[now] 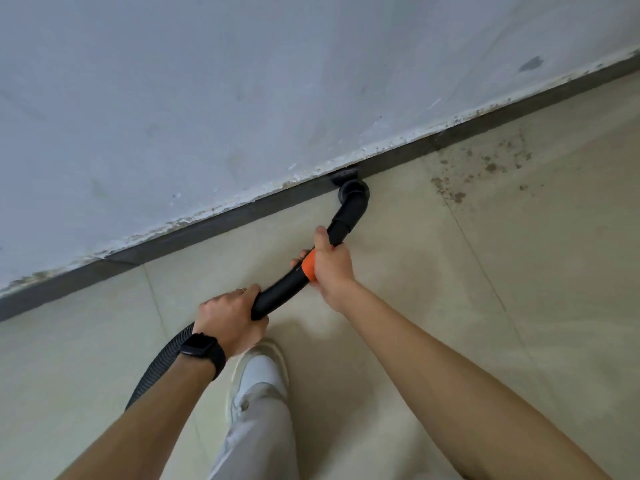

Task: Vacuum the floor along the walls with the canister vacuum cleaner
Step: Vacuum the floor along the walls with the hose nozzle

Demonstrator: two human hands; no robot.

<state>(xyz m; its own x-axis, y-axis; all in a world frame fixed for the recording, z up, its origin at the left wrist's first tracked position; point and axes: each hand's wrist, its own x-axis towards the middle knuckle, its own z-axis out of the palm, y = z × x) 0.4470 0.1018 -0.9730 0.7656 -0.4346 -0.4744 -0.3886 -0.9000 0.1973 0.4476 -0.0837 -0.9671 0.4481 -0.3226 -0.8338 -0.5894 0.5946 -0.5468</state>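
Note:
A black curved vacuum wand [282, 292] with an orange collar [309, 266] runs from my hands to a small black nozzle [346, 177] pressed against the dark baseboard [207, 225] where the beige tiled floor [433, 271] meets the white wall [207, 98]. My right hand [330, 263] grips the wand at the orange collar, thumb pointing toward the nozzle. My left hand [230, 318] holds the wand's rear end, where the ribbed black hose [157, 367] starts and runs off under my left forearm. The canister is out of view.
Brown dirt specks [485, 164] lie scattered on the floor by the baseboard, to the right of the nozzle. My white shoe [261, 374] and light trouser leg [256, 438] stand below the hands. A black watch sits on my left wrist [202, 351].

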